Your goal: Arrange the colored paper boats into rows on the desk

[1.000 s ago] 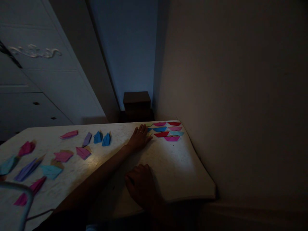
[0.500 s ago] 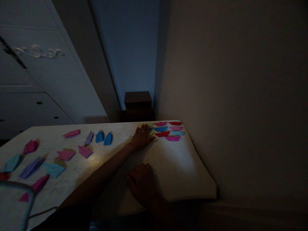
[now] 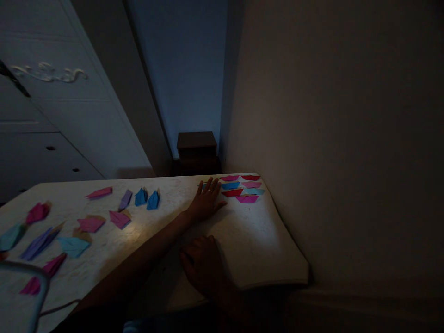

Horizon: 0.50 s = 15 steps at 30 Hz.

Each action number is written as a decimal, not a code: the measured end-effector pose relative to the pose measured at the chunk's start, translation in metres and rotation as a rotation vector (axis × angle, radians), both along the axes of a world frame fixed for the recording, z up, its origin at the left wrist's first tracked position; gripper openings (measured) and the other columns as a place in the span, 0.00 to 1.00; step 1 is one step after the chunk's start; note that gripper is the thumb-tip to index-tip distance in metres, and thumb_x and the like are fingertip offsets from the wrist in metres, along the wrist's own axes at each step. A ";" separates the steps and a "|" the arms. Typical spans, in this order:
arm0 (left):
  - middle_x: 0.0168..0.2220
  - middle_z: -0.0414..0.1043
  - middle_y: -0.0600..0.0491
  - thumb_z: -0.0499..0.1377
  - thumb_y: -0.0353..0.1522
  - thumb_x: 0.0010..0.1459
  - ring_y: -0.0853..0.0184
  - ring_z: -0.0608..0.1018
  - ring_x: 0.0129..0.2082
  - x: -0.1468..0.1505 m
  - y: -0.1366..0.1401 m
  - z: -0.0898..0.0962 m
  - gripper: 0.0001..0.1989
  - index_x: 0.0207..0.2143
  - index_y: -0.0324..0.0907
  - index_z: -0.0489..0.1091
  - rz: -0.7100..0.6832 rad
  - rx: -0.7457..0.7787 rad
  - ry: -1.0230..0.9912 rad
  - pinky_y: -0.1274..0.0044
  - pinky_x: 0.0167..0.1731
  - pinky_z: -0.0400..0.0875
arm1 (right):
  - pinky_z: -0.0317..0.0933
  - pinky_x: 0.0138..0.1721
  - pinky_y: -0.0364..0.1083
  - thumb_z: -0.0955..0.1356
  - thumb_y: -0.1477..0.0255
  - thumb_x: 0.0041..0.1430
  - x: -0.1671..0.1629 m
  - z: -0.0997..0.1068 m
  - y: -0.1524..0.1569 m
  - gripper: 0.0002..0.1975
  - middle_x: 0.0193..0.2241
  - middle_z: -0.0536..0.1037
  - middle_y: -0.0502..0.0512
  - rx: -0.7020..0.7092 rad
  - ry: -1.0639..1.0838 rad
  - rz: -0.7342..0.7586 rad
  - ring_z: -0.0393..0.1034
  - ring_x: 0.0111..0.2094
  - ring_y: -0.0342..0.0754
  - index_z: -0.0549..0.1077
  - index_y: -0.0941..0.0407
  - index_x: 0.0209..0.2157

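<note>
My left hand (image 3: 205, 201) lies flat with its fingers spread at the table's far side, covering part of a blue folded paper and a yellowish one. Beside its fingertips, several paper boats are set close together in rows: a pink boat (image 3: 229, 178), a blue boat (image 3: 231, 186), a red boat (image 3: 232, 193), a light blue boat (image 3: 254, 191) and a magenta boat (image 3: 247, 199) among them. Nearer to me, my right hand (image 3: 203, 263) rests on the table, loosely curled into a fist. Nothing shows sticking out of it, though its palm is hidden.
Several folded papers, such as a blue one (image 3: 153, 200) and a purple one (image 3: 41, 243), lie scattered on the white table (image 3: 256, 249) at left. A grey metal tube (image 3: 43, 291) curves at lower left. A wall (image 3: 329, 162) borders the right side; a white cabinet (image 3: 79, 134) stands behind.
My left hand has slid slightly right relative to the boats, and more of a blue paper shows left of its fingers. My right hand stays put. The view has shifted a little.
</note>
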<state>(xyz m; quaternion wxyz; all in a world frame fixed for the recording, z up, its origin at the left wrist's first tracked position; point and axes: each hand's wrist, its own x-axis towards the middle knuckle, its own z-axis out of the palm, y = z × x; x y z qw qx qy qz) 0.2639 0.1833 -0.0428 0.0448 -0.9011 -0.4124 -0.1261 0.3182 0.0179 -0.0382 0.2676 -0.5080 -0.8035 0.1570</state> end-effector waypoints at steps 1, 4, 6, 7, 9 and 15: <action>0.69 0.45 0.39 0.45 0.50 0.65 0.52 0.43 0.69 0.001 -0.003 0.001 0.36 0.67 0.36 0.49 -0.030 0.001 0.001 0.55 0.65 0.38 | 0.50 0.40 0.49 0.67 0.72 0.61 0.000 -0.001 0.000 0.07 0.30 0.77 0.48 0.002 0.000 -0.001 0.67 0.37 0.47 0.73 0.54 0.28; 0.69 0.45 0.39 0.46 0.49 0.65 0.53 0.43 0.69 0.004 -0.014 0.002 0.36 0.66 0.36 0.50 -0.101 -0.004 -0.008 0.55 0.65 0.39 | 0.50 0.40 0.48 0.68 0.72 0.60 0.001 -0.003 0.000 0.06 0.30 0.77 0.49 0.009 -0.007 -0.010 0.67 0.36 0.47 0.74 0.54 0.29; 0.68 0.46 0.38 0.47 0.49 0.65 0.54 0.44 0.69 0.000 -0.021 0.002 0.35 0.66 0.35 0.50 -0.131 -0.012 -0.029 0.57 0.65 0.41 | 0.50 0.40 0.48 0.68 0.73 0.60 0.001 -0.003 0.001 0.06 0.30 0.77 0.50 0.015 -0.018 -0.010 0.68 0.37 0.47 0.74 0.55 0.28; 0.68 0.46 0.38 0.48 0.48 0.65 0.54 0.45 0.69 -0.003 -0.024 0.002 0.35 0.66 0.35 0.51 -0.143 -0.018 -0.045 0.58 0.66 0.42 | 0.50 0.40 0.48 0.68 0.73 0.59 0.001 -0.002 0.001 0.06 0.30 0.77 0.50 0.013 -0.022 -0.006 0.68 0.37 0.47 0.74 0.55 0.28; 0.68 0.48 0.38 0.50 0.46 0.65 0.54 0.47 0.69 -0.016 -0.033 0.001 0.33 0.65 0.35 0.52 -0.158 -0.031 -0.083 0.59 0.66 0.44 | 0.51 0.40 0.47 0.68 0.73 0.59 0.002 0.000 0.001 0.05 0.30 0.77 0.50 -0.003 -0.018 0.002 0.69 0.37 0.47 0.74 0.55 0.29; 0.64 0.59 0.42 0.55 0.38 0.63 0.57 0.63 0.63 -0.085 -0.071 0.001 0.27 0.63 0.41 0.57 -0.079 -0.126 -0.205 0.62 0.61 0.61 | 0.51 0.40 0.47 0.68 0.75 0.61 0.005 0.007 -0.001 0.06 0.31 0.79 0.49 -0.035 0.062 0.009 0.69 0.36 0.46 0.75 0.55 0.29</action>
